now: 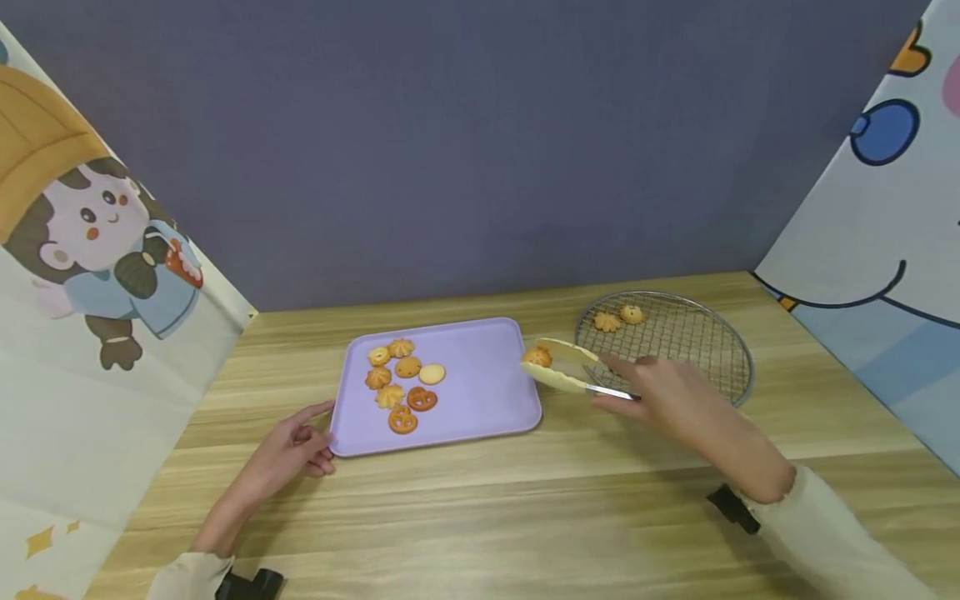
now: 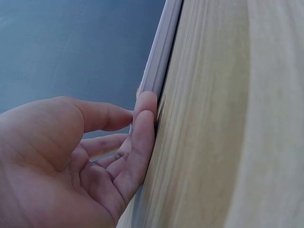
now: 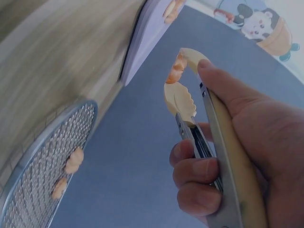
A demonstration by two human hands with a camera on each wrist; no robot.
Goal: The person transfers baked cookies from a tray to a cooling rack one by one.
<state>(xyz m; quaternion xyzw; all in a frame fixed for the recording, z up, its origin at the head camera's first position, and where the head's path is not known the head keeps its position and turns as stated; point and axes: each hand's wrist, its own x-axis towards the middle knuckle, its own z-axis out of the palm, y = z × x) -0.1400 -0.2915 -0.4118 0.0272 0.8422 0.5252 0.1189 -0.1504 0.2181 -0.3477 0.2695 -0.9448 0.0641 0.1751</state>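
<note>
My right hand grips a pair of tongs with cream scalloped tips. Between those tips is a golden flower-shaped cookie, held above the right edge of a lilac tray. My left hand holds the tray's near left corner, thumb and fingers at the rim. On the tray's left half lie several cookies, among them a smooth round cookie, a brown face cookie and two pretzels. Two cookies sit on a round wire rack at the right.
The wooden table runs back to a dark blue-grey panel. Cartoon-printed panels stand at the left and right. The rack's near left part lies behind my right hand in the head view.
</note>
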